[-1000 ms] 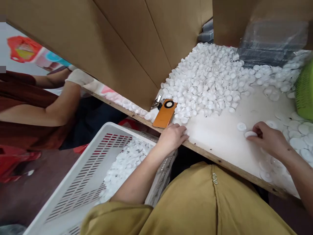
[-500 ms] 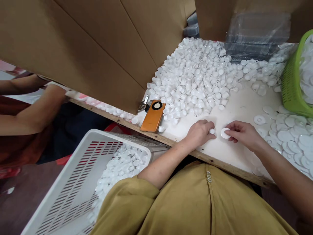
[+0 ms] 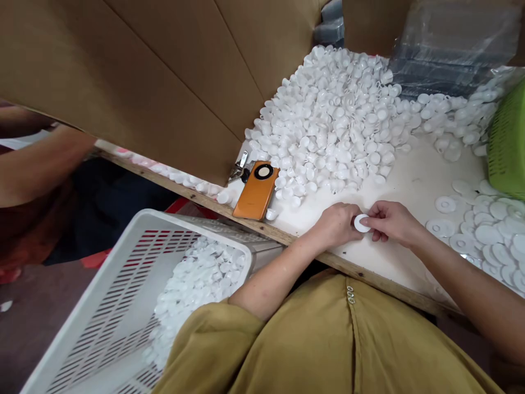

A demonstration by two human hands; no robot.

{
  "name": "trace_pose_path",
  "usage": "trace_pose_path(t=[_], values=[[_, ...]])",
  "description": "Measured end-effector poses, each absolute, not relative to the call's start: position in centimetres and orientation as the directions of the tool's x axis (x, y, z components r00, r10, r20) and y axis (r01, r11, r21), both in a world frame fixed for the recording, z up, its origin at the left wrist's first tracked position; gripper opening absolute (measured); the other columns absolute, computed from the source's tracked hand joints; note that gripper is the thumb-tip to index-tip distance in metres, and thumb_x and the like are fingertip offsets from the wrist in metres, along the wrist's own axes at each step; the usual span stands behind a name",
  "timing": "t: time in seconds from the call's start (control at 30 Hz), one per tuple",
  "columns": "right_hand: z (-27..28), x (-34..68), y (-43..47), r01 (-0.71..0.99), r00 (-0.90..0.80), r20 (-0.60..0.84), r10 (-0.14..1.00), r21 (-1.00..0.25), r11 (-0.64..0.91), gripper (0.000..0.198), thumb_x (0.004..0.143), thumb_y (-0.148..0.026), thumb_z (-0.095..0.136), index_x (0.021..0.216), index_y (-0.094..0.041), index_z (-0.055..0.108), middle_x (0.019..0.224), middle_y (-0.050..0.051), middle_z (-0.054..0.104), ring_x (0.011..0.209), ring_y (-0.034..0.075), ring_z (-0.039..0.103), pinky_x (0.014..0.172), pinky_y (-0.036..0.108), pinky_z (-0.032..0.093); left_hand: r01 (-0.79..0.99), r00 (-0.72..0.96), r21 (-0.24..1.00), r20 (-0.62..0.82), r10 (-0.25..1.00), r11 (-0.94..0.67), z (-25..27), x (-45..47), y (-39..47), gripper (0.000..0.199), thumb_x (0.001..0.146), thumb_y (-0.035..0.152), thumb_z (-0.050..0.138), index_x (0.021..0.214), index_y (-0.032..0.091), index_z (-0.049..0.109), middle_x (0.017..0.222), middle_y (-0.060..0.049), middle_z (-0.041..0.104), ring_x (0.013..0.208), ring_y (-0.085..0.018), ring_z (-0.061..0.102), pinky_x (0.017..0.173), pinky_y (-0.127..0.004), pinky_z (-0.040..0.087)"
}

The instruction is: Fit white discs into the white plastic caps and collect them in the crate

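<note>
Between the thumb and fingers of my right hand (image 3: 391, 223) is a small round white saucer (image 3: 361, 223), held tilted against my left hand's fingertips. My left hand (image 3: 338, 223) is closed just above the table; the small white cup it pinched a moment ago is now hidden behind the saucer and fingers. Beyond both hands lies a large heap of small white plastic cups (image 3: 328, 126), some showing little handles. Flat white saucers (image 3: 488, 234) lie spread and overlapping to the right of my right hand.
An orange phone (image 3: 256, 191) lies near the table edge beside keys (image 3: 239, 167). Below left stands a white slotted basket (image 3: 139, 257) with many white pieces. A green basket (image 3: 508, 145) stands right. Cardboard (image 3: 164, 71) walls off the left, where another person's arm (image 3: 45, 164) shows.
My right hand has brought the saucer leftward until it meets my left hand, covering the small cup there. The view has shifted slightly.
</note>
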State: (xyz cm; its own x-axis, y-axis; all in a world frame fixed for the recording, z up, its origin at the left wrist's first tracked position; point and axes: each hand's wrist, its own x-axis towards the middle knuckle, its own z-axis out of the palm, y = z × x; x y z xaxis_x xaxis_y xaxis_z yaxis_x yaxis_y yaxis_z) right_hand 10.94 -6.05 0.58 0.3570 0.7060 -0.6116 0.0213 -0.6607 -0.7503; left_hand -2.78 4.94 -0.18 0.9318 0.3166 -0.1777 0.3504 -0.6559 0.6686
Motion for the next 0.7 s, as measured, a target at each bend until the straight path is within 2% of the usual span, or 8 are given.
trace_pose_path(t=[0.1,0.2,0.33,0.47,0.6,0.7], values=[[0.8,10.9,-5.8,0.034,0.342,-0.629,0.698,-0.734,-0.678,0.023,0.074,-0.024,0.074,0.075,-0.018,0.052,0.049,-0.002,0.059,0.041,0.012,0.059,0.035,0.018,0.041,0.344,0.939,0.739,-0.278,0.204,-0.578,0.8,-2.6,6.3,0.031,0.072,0.039,0.072,0.093,0.017,0.064,0.082,0.0,0.067,0.074,-0.015,0.06,0.064,-0.023,0.041],[0.8,11.2,-5.5,0.031,0.32,-0.652,0.687,-0.718,-0.696,0.024,0.073,-0.024,0.074,0.075,-0.018,0.051,0.048,-0.003,0.059,0.04,0.012,0.058,0.034,0.018,0.041,0.408,0.911,0.679,-0.353,0.215,-0.61,1.2,-1.8,7.2,0.031,0.073,0.042,0.071,0.091,0.018,0.063,0.076,0.001,0.066,0.067,-0.014,0.058,0.059,-0.023,0.038],[0.4,11.6,-5.2,0.019,0.297,-0.658,0.692,-0.721,-0.693,0.028,0.071,-0.027,0.076,0.075,-0.019,0.049,0.048,-0.002,0.059,0.039,0.013,0.058,0.034,0.018,0.041,0.395,0.905,0.602,-0.384,0.183,-0.694,0.9,-0.7,7.4,0.03,0.071,0.041,0.072,0.088,0.019,0.061,0.073,0.003,0.064,0.063,-0.014,0.056,0.056,-0.023,0.035],[0.3,11.0,-5.3,0.045,0.3,-0.641,0.707,-0.73,-0.682,0.03,0.07,-0.031,0.075,0.076,-0.02,0.048,0.046,-0.003,0.058,0.038,0.014,0.058,0.035,0.019,0.041,0.388,0.914,0.645,-0.36,0.186,-0.658,0.7,-0.4,6.6,0.024,0.07,0.036,0.071,0.083,0.02,0.059,0.07,0.004,0.061,0.062,-0.013,0.055,0.055,-0.022,0.035],[1.1,10.4,-6.8,0.13,0.29,-0.539,0.791,-0.796,-0.591,0.024,0.076,-0.038,0.067,0.08,-0.02,0.051,0.054,-0.003,0.06,0.043,0.013,0.057,0.04,0.022,0.042,0.376,0.925,0.77,-0.282,0.253,-0.515,2.4,-3.8,6.6,0.018,0.072,0.028,0.065,0.086,0.019,0.058,0.073,0.004,0.058,0.066,-0.012,0.053,0.058,-0.021,0.038],[1.9,11.6,-9.0,0.315,0.396,-0.358,0.846,-0.812,-0.491,0.024,0.079,-0.044,0.061,0.082,-0.021,0.056,0.066,0.0,0.063,0.053,0.014,0.058,0.049,0.026,0.045,0.46,0.882,0.73,-0.311,0.355,-0.505,4.8,-12.0,8.7,0.021,0.074,0.032,0.061,0.091,0.02,0.06,0.075,0.004,0.06,0.067,-0.012,0.053,0.061,-0.021,0.039]])
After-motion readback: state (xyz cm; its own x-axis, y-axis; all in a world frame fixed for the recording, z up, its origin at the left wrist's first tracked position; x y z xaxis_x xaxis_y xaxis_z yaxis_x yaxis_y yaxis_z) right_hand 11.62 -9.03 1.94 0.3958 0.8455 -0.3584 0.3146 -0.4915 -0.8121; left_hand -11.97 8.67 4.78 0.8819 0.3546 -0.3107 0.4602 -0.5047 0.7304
